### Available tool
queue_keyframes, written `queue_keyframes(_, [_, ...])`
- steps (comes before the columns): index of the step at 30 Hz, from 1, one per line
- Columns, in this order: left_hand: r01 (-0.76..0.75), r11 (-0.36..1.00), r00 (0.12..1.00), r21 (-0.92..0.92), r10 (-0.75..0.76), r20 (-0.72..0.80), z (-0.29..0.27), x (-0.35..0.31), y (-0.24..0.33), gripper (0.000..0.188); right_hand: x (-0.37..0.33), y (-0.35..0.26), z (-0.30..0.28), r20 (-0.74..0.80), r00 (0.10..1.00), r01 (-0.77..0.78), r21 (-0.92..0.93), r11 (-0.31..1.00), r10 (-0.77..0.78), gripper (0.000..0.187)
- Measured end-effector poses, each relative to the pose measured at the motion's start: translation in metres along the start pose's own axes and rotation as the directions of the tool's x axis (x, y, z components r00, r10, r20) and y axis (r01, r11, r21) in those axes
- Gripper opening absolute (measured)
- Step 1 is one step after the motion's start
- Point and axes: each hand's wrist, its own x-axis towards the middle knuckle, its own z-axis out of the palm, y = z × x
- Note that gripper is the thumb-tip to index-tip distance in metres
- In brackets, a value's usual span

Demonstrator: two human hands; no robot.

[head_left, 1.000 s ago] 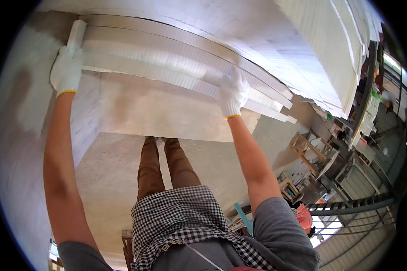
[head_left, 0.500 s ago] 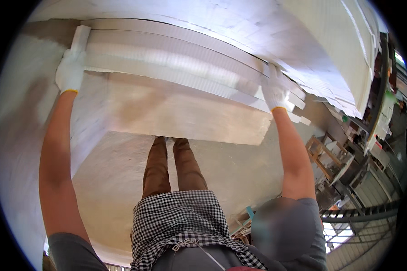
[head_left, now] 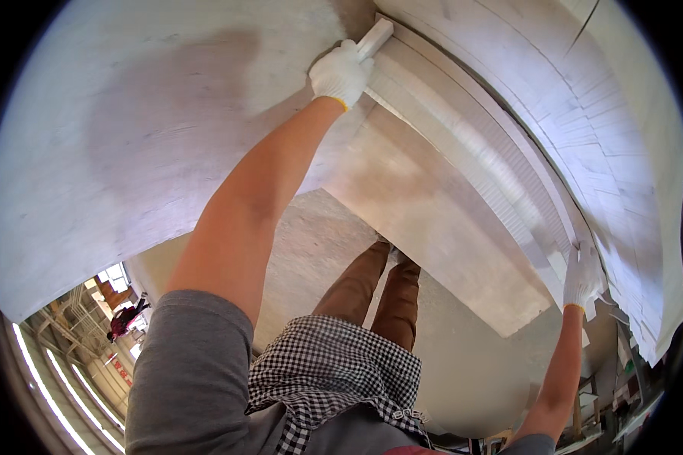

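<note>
My left hand [head_left: 341, 74], in a white knit glove with a yellow cuff, is closed round a short pale bar [head_left: 375, 38] at the far end of a stack of long, thin pale strips [head_left: 463, 133]. My right hand [head_left: 583, 277], gloved the same way, grips the near right end of those strips; its fingertips are partly hidden. The strips lie side by side and layered, slightly bowed by the lens, along a flat tan board [head_left: 440, 220]. Both arms are stretched wide, one at each end.
A tall pile of pale layered sheets [head_left: 622, 114] rises close along the strips' right side. On the left stands a large smooth pale panel [head_left: 144, 136]. My feet are at the tan board's edge. Far to the left, a person in dark red [head_left: 127, 318] is in the background.
The view has turned left, so the strips now slant down to the right. Both hands remain at the two ends of the strips.
</note>
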Motion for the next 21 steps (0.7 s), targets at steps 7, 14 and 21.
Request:
queue_keyframes(7, [0.007,1.000,1.000,-0.001,-0.007,-0.015,-0.004,0.000,0.005,0.047,0.009,0.024,0.012,-0.166,0.983,-0.087,-0.041,0.995,0.080,0.027])
queue_keyframes(14, [0.066,0.996,0.998,-0.051,-0.067,-0.020,-0.004,0.003,0.010,0.047,0.006,0.026,0.009,-0.122,0.992,-0.043,-0.020,0.999,0.040,0.027])
queue_keyframes(21, [0.032,0.999,0.998,-0.018,-0.032,-0.046,-0.003,0.007,0.004,0.041,0.015,0.011,-0.003,-0.051,0.997,0.045,-0.117,0.992,-0.051,0.039])
